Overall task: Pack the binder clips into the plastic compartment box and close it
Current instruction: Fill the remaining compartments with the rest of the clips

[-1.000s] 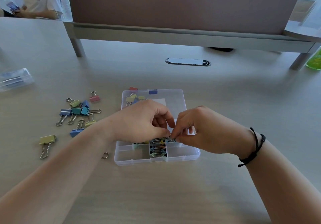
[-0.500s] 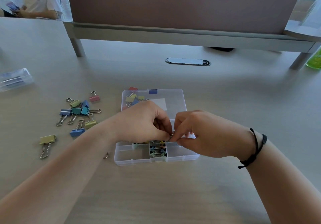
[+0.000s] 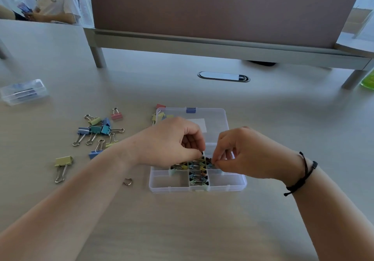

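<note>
- both hands over clear plastic compartment box (image 3: 220, 187), lid open.
- left hand (image 3: 172, 143) and right hand (image 3: 249, 155) curled, fingertips together, apparently pinching a small binder clip (image 3: 208, 160); grip unclear.
- loose pastel binder clips (image 3: 97, 129) lay left.

**Soft daylight, wide-angle bend, mild softness throughout**

Even, cool daylight fills the scene, brightest at the window glass in the top left and top right corners. The pale beige laminate desk (image 3: 202, 220) carries only faint, diffuse shadows under the forearms. The long grey metal shelf rail (image 3: 222, 44) bows from lens distortion. Detail is soft overall; the clear plastic compartment box (image 3: 232, 185) shows slight sheen, and its contents blur together.
</note>
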A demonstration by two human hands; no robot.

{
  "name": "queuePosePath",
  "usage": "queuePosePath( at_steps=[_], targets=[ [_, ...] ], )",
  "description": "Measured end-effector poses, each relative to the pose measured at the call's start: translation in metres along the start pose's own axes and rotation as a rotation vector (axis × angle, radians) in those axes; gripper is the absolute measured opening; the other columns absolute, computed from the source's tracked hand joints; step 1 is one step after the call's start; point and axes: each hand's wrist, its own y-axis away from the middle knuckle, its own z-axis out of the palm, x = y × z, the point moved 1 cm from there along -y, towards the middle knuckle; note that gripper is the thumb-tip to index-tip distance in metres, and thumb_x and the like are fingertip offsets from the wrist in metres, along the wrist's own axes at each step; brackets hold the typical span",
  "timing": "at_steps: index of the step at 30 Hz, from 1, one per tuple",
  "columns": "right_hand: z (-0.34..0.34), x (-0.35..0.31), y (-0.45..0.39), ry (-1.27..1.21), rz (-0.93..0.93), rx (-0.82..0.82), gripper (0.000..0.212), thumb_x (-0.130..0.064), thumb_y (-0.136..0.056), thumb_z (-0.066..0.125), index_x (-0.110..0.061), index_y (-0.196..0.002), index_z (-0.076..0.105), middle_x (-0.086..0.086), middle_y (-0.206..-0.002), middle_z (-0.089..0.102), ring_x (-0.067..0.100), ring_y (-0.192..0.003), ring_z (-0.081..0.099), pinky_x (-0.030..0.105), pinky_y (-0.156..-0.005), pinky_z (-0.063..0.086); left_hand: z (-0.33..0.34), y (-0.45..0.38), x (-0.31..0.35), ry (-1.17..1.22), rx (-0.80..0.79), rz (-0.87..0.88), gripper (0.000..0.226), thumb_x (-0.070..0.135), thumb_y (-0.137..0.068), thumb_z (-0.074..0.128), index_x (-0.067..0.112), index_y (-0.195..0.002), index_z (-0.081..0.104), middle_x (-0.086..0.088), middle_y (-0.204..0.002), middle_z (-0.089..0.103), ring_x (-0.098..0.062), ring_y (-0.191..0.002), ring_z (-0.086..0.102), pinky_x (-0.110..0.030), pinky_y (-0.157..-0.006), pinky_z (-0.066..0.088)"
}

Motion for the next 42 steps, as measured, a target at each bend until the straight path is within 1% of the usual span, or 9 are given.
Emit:
queuePosePath(
  at_steps=[9, 14, 18, 21, 24, 26, 32, 37, 42],
  targets=[
    [-0.028, 0.018, 0.012, 0.003, 0.183, -0.146, 0.012, -0.024, -0.076, 0.073, -0.034, -0.070, 0.075, -0.016, -0.069, 0.071, 0.001, -0.065, 0.065, 0.015, -0.062, 0.049, -0.063, 0.020, -0.031, -0.141, 0.230, -0.054, 0.021, 0.004, -0.087, 0.070, 0.024, -0.090, 0.071, 0.012, -0.087, 0.069, -0.002, -0.082, 0.064, -0.011, -0.069, 0.050],
    [-0.030, -0.014, -0.019, 0.027, 0.068, 0.053, 0.006, -0.033, -0.080, 0.072, -0.034, -0.074, 0.071, -0.014, -0.068, 0.068, 0.002, -0.061, 0.061, 0.016, -0.060, 0.049, -0.076, 0.023, -0.056, -0.236, 0.220, -0.175, 0.024, 0.017, -0.087, 0.069, 0.036, -0.101, 0.063, 0.015, -0.098, 0.063, -0.007, -0.084, 0.063, -0.016, -0.070, 0.049],
    [-0.010, -0.048, -0.070, 0.069, -0.078, 0.105, 0.011, -0.031, -0.084, 0.069, -0.032, -0.095, 0.072, -0.014, -0.082, 0.068, 0.001, -0.077, 0.061, 0.015, -0.071, 0.048, -0.072, 0.021, -0.071, -0.254, 0.181, -0.225, 0.034, 0.035, -0.087, 0.071, 0.039, -0.117, 0.056, 0.018, -0.107, 0.058, -0.003, -0.090, 0.061, -0.019, -0.073, 0.047],
    [0.006, -0.056, -0.103, 0.181, -0.122, 0.106, 0.024, -0.032, -0.085, 0.067, -0.030, -0.110, 0.068, -0.011, -0.103, 0.066, 0.009, -0.094, 0.060, 0.029, -0.085, 0.051, -0.064, 0.018, -0.078, -0.319, 0.212, -0.207, 0.040, 0.046, -0.085, 0.069, 0.041, -0.122, 0.055, 0.017, -0.111, 0.060, -0.002, -0.093, 0.059, -0.021, -0.074, 0.043],
    [0.015, -0.047, -0.115, 0.281, -0.097, 0.063, 0.032, -0.035, -0.082, 0.066, -0.031, -0.114, 0.063, -0.009, -0.109, 0.064, 0.013, -0.100, 0.058, 0.039, -0.087, 0.052, -0.053, 0.017, -0.082, -0.322, 0.208, -0.155, 0.037, 0.049, -0.086, 0.069, 0.040, -0.121, 0.058, 0.019, -0.097, 0.059, 0.004, -0.086, 0.056, -0.008, -0.068, 0.035],
    [0.016, -0.040, -0.113, 0.294, -0.063, 0.021, 0.039, -0.034, -0.080, 0.068, -0.033, -0.118, 0.060, -0.012, -0.111, 0.063, 0.010, -0.103, 0.055, 0.037, -0.091, 0.051, -0.049, 0.014, -0.085, -0.373, 0.216, -0.126, 0.041, 0.053, -0.087, 0.066, 0.035, -0.124, 0.061, 0.017, -0.099, 0.059, -0.001, -0.083, 0.053, -0.013, -0.070, 0.038],
    [0.011, -0.028, -0.105, 0.259, -0.035, 0.006, 0.053, -0.036, -0.077, 0.075, -0.034, -0.126, 0.054, -0.013, -0.111, 0.058, 0.007, -0.101, 0.053, 0.030, -0.091, 0.050, -0.042, 0.011, -0.088, -0.526, 0.229, -0.104, 0.045, 0.062, -0.090, 0.054, 0.044, -0.131, 0.052, 0.011, -0.113, 0.063, -0.014, -0.102, 0.057, -0.037, -0.085, 0.052],
    [0.011, -0.028, -0.112, 0.453, -0.040, -0.042, 0.032, -0.036, -0.088, 0.062, -0.035, -0.120, 0.060, -0.012, -0.116, 0.061, 0.011, -0.109, 0.055, 0.036, -0.101, 0.041, -0.037, 0.012, -0.083, -0.559, 0.243, -0.088, 0.040, 0.052, -0.097, 0.050, 0.045, -0.137, 0.051, 0.013, -0.121, 0.058, -0.014, -0.110, 0.054, -0.035, -0.087, 0.050],
    [0.016, -0.033, -0.122, 0.494, -0.049, -0.057, 0.029, -0.019, -0.087, 0.057, -0.035, -0.111, 0.065, -0.011, -0.102, 0.064, 0.012, -0.091, 0.056, 0.034, -0.091, 0.041, -0.036, 0.013, -0.081, -0.591, 0.264, -0.062, 0.035, 0.058, -0.093, 0.053, 0.050, -0.127, 0.059, 0.017, -0.116, 0.056, -0.011, -0.108, 0.054, -0.032, -0.082, 0.049]
  ],
)
